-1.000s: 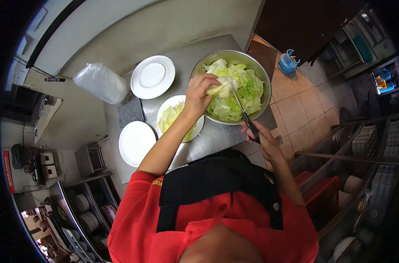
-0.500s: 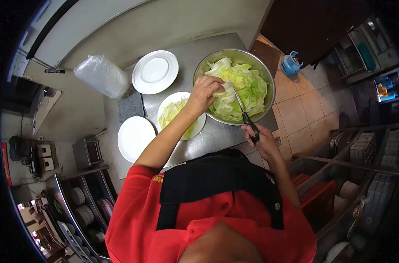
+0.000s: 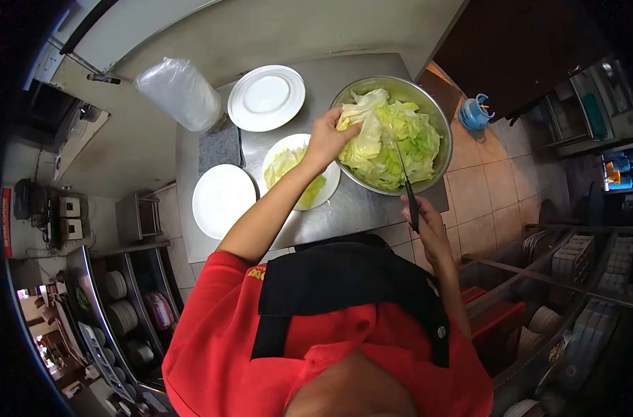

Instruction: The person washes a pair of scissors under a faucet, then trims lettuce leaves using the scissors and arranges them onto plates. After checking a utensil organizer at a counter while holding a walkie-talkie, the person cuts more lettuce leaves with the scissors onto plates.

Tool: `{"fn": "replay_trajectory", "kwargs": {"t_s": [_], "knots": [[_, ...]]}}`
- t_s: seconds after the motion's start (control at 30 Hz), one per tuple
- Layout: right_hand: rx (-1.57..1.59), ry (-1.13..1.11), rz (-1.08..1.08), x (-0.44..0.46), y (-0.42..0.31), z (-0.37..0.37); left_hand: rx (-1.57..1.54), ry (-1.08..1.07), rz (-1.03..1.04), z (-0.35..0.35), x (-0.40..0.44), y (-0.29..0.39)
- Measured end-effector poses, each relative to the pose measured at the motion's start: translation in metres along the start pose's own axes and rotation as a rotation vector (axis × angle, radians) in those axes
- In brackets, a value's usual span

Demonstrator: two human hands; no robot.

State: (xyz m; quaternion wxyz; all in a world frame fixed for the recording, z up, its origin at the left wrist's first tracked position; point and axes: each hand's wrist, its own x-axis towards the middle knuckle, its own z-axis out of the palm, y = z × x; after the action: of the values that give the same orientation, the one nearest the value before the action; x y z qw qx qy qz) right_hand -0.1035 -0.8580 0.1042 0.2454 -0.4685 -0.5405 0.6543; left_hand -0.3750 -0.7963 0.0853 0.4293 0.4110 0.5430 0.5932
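My left hand [image 3: 330, 137] is closed on a pale lettuce leaf [image 3: 364, 132] at the left side of a large steel bowl [image 3: 447, 149]. More green lettuce [image 3: 417, 156] fills the bowl under it. In my right hand [image 3: 431, 233], at the bowl's near right rim, are black-handled scissors [image 3: 411, 198]. Their blades point up into the lettuce, beside the held leaf. Below my left forearm, a white plate [image 3: 330, 187] carries lettuce pieces [image 3: 283, 168], partly covered by the arm.
Stacked white plates [image 3: 299, 104] and another white plate [image 3: 224, 201] stand on the steel table [image 3: 358, 215]. A roll of clear plastic bags [image 3: 181, 94] and a grey cloth [image 3: 219, 149] lie at the left. A blue gas cylinder [image 3: 475, 115] stands on the floor.
My left hand has lifted the lettuce leaf slightly, and more of it shows. The scissors have turned more edge-on and sit lower against the leaf. The whole view has shifted a little.
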Motion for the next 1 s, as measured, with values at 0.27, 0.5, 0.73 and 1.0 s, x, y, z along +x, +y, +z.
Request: {"fn": "replay_trajectory", "kwargs": {"t_s": [0.27, 0.5, 0.73, 1.0], "knots": [[0.190, 0.131, -0.117, 0.002, 0.022, -0.013, -0.016, -0.062, -0.213, -0.096, -0.001, 0.030], [0.162, 0.150, -0.065, -0.012, 0.009, -0.002, 0.581, 0.197, 0.016, -0.157, -0.029, -0.029], [0.184, 0.069, -0.142, -0.009, 0.011, 0.006, 1.249, -0.090, 0.554, -0.115, -0.059, -0.066], [0.181, 0.128, -0.088, -0.016, 0.028, -0.003, 1.019, -0.087, 0.170, -0.119, -0.090, -0.062]]}}
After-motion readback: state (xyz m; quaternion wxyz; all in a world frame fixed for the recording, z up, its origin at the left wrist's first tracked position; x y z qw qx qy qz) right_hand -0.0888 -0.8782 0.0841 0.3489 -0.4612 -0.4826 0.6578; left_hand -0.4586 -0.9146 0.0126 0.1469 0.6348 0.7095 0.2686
